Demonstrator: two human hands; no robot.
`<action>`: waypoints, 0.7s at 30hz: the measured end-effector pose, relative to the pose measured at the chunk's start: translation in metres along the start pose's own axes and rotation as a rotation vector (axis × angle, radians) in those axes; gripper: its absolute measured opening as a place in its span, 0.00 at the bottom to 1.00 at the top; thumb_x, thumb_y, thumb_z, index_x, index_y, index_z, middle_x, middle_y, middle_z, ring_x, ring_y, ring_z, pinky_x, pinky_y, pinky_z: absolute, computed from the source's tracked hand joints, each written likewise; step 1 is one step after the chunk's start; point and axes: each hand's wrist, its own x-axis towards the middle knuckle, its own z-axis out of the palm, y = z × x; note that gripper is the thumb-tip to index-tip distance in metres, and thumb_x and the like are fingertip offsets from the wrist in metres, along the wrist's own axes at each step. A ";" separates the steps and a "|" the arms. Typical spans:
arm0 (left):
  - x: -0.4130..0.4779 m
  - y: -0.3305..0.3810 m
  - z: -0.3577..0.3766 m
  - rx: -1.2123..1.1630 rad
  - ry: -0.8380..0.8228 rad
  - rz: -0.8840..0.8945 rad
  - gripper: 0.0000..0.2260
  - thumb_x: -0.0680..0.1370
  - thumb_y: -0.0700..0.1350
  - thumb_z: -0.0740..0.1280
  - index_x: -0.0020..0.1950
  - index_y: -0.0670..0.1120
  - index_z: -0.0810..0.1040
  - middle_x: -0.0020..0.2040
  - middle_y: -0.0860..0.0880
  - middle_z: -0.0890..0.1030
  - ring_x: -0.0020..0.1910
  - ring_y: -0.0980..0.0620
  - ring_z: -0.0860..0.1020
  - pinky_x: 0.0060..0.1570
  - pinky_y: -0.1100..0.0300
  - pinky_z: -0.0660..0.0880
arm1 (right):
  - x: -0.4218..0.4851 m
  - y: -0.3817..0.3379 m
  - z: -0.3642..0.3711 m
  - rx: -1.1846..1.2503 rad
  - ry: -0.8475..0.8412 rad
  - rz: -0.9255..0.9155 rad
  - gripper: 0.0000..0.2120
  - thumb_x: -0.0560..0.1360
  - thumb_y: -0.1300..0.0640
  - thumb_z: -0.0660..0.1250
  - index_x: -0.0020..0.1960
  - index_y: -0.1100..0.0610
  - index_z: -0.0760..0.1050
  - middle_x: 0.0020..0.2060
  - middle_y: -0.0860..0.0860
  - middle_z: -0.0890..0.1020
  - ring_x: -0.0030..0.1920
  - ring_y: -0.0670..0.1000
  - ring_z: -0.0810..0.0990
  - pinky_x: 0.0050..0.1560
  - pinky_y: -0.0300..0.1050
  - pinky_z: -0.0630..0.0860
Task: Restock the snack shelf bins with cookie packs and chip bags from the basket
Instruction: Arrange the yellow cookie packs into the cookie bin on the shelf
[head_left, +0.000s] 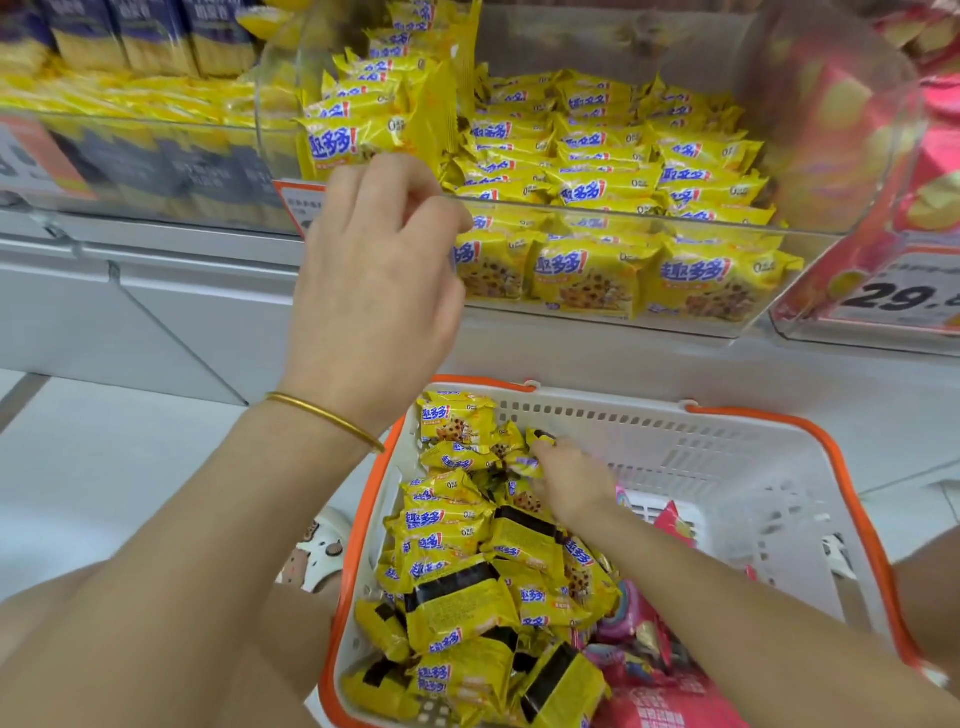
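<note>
At the far left, a shelf bin (130, 171) holds dark blue packs. The left hand (374, 280), with a gold bangle (324, 418) on its wrist, is raised in front of the near left corner of the clear bin (649, 221). Its fingers are curled in with the thumb against the index finger, and nothing shows between them. The clear bin is filled with rows of yellow cookie packs (597, 192). Below it, near the person, sits the white basket (810, 426) with its orange rim; its left side is heaped with more yellow packs (457, 597). The right hand (571, 483) reaches to the far end of that heap, its fingertips pinching one cookie pack (532, 460). Pink bags (670, 525) lie in the basket just to the right of that arm. At the far right is a bin of red packs with a price label (893, 296).
</note>
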 end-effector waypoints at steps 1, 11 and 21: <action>0.000 0.000 0.001 0.000 0.005 -0.002 0.11 0.71 0.35 0.62 0.51 0.38 0.79 0.51 0.37 0.76 0.49 0.36 0.73 0.47 0.47 0.67 | -0.001 0.005 -0.007 0.070 0.002 0.006 0.15 0.77 0.55 0.62 0.63 0.54 0.69 0.57 0.55 0.75 0.53 0.58 0.78 0.44 0.48 0.74; 0.003 -0.007 -0.001 -0.026 0.063 -0.073 0.14 0.71 0.37 0.57 0.54 0.39 0.76 0.51 0.40 0.77 0.51 0.38 0.72 0.51 0.53 0.64 | -0.059 0.020 -0.128 0.876 -0.218 -0.243 0.09 0.77 0.59 0.65 0.57 0.55 0.75 0.38 0.50 0.74 0.31 0.42 0.71 0.32 0.37 0.70; 0.006 -0.036 -0.010 -0.037 0.061 -0.361 0.24 0.69 0.32 0.58 0.66 0.42 0.70 0.57 0.40 0.77 0.58 0.37 0.70 0.53 0.47 0.66 | -0.068 -0.035 -0.277 0.821 0.550 -0.602 0.08 0.76 0.60 0.67 0.54 0.52 0.74 0.38 0.46 0.76 0.33 0.40 0.73 0.35 0.30 0.68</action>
